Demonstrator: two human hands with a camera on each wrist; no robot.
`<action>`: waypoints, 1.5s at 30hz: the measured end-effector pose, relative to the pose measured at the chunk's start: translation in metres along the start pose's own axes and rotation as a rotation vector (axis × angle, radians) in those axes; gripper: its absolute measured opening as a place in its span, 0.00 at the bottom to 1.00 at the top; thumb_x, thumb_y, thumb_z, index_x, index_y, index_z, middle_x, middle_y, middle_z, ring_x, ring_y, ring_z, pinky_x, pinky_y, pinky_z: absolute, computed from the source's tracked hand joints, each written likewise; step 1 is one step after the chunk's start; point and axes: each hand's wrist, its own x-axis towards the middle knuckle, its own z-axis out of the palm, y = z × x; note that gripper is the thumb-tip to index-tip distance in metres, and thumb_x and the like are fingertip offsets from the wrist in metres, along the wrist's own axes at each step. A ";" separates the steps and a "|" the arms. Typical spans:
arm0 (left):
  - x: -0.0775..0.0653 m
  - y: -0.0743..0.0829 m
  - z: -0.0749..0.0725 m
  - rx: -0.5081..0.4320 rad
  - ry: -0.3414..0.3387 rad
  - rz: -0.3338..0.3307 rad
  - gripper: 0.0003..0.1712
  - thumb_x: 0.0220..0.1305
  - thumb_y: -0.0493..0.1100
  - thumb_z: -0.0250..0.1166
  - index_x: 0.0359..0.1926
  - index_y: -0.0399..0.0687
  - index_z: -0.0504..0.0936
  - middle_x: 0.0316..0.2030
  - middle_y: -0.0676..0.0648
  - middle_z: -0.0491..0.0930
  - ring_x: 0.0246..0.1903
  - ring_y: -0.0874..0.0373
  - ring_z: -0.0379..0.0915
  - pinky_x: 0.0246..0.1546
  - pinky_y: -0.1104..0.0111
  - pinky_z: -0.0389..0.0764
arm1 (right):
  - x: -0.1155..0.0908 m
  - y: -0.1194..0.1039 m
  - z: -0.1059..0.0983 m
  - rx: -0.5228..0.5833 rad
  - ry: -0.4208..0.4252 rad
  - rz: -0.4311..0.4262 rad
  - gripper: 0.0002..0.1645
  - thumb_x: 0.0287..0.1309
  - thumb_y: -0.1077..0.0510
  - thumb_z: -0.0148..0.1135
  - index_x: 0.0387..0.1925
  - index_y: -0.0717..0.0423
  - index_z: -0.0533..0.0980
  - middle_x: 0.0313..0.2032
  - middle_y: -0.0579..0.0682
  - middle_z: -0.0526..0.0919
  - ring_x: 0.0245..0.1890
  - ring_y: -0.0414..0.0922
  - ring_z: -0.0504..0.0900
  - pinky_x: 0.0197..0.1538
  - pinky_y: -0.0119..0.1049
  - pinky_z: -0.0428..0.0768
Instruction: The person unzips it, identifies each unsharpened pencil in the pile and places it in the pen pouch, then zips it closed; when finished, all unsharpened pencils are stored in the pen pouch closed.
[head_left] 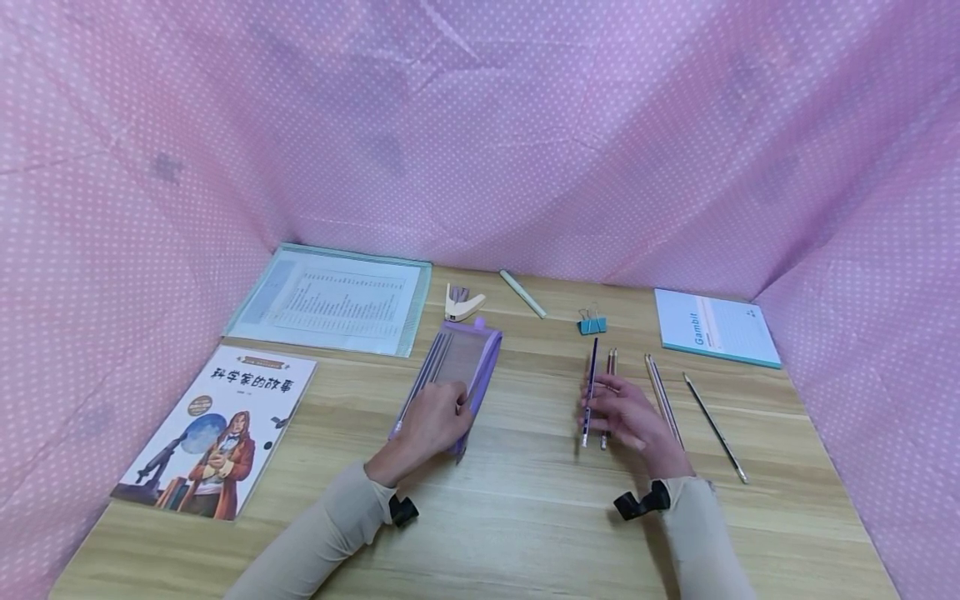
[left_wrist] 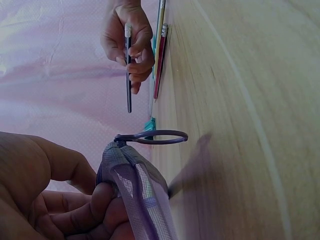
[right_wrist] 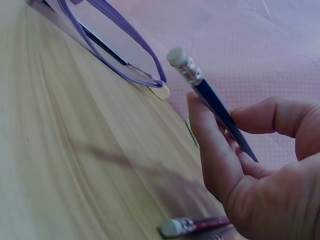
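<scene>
My left hand grips the near end of a purple mesh pencil pouch, its fingers curled on the fabric in the left wrist view. Several pencils lie inside along the pouch's left side. From that end sticks a dark zipper pull ring. The pouch mouth gapes in the right wrist view, edged by a purple rim. Between thumb and fingers my right hand pinches a dark blue pencil, raised above the table with its white eraser end toward me. Other pencils lie beneath and beside that hand.
A dark green pencil and a Gambit notebook are on the right. Toward the back lie a teal binder clip, a pale green pen and a cream stapler. A document folder and storybook lie left.
</scene>
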 end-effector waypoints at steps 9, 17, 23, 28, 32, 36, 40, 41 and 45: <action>0.000 -0.001 0.000 0.015 0.027 0.024 0.12 0.55 0.32 0.64 0.18 0.46 0.73 0.14 0.53 0.73 0.11 0.68 0.64 0.09 0.79 0.61 | 0.007 0.005 0.015 -0.019 0.016 0.028 0.34 0.62 0.75 0.50 0.69 0.69 0.54 0.44 0.45 0.80 0.44 0.39 0.83 0.51 0.42 0.86; 0.000 0.000 0.000 0.006 0.022 0.015 0.12 0.56 0.33 0.64 0.19 0.46 0.74 0.14 0.52 0.74 0.11 0.68 0.64 0.09 0.79 0.62 | 0.014 0.009 0.029 -0.026 0.015 0.038 0.37 0.61 0.74 0.52 0.70 0.70 0.52 0.43 0.45 0.80 0.43 0.40 0.84 0.51 0.42 0.86; 0.000 0.000 0.001 0.014 0.023 0.014 0.11 0.55 0.33 0.64 0.19 0.46 0.74 0.13 0.53 0.73 0.11 0.69 0.63 0.09 0.79 0.61 | 0.019 0.012 0.038 -0.020 0.011 0.052 0.36 0.62 0.75 0.50 0.70 0.71 0.52 0.42 0.45 0.81 0.42 0.40 0.84 0.50 0.42 0.87; 0.000 0.000 0.001 0.011 0.022 0.018 0.12 0.54 0.32 0.63 0.18 0.46 0.73 0.13 0.54 0.72 0.11 0.69 0.63 0.09 0.79 0.60 | 0.023 0.014 0.047 -0.014 0.018 0.069 0.39 0.62 0.75 0.50 0.72 0.72 0.49 0.42 0.45 0.81 0.42 0.40 0.84 0.51 0.43 0.87; 0.000 0.000 0.001 -0.002 0.017 0.012 0.12 0.55 0.32 0.63 0.18 0.46 0.73 0.13 0.53 0.72 0.11 0.69 0.63 0.08 0.78 0.61 | 0.026 0.016 0.054 0.003 0.007 0.069 0.39 0.62 0.75 0.50 0.72 0.73 0.48 0.42 0.46 0.81 0.41 0.40 0.84 0.51 0.43 0.87; 0.000 0.000 0.002 -0.007 0.017 0.005 0.12 0.55 0.33 0.64 0.19 0.46 0.73 0.13 0.53 0.73 0.10 0.68 0.63 0.08 0.78 0.61 | 0.029 0.018 0.063 0.011 0.009 0.080 0.37 0.62 0.75 0.50 0.71 0.72 0.50 0.41 0.47 0.81 0.40 0.41 0.84 0.50 0.42 0.87; 0.000 0.000 0.001 -0.015 0.011 0.000 0.12 0.56 0.33 0.64 0.19 0.46 0.74 0.14 0.52 0.73 0.10 0.68 0.63 0.08 0.78 0.62 | 0.033 0.020 0.072 -0.006 0.014 0.091 0.37 0.62 0.74 0.51 0.71 0.72 0.51 0.41 0.47 0.80 0.39 0.41 0.84 0.49 0.42 0.87; 0.000 0.000 0.001 -0.018 0.009 -0.001 0.11 0.56 0.33 0.64 0.19 0.46 0.74 0.14 0.52 0.74 0.10 0.68 0.64 0.08 0.78 0.62 | 0.034 0.021 0.075 -0.009 0.013 0.093 0.37 0.62 0.74 0.52 0.71 0.71 0.51 0.41 0.47 0.80 0.39 0.41 0.84 0.49 0.42 0.87; 0.000 -0.001 0.002 -0.012 0.015 0.003 0.11 0.56 0.33 0.63 0.19 0.46 0.74 0.14 0.52 0.74 0.11 0.68 0.64 0.08 0.78 0.62 | 0.039 0.023 0.084 -0.012 0.006 0.100 0.36 0.63 0.74 0.51 0.70 0.71 0.52 0.41 0.47 0.80 0.38 0.41 0.84 0.47 0.41 0.87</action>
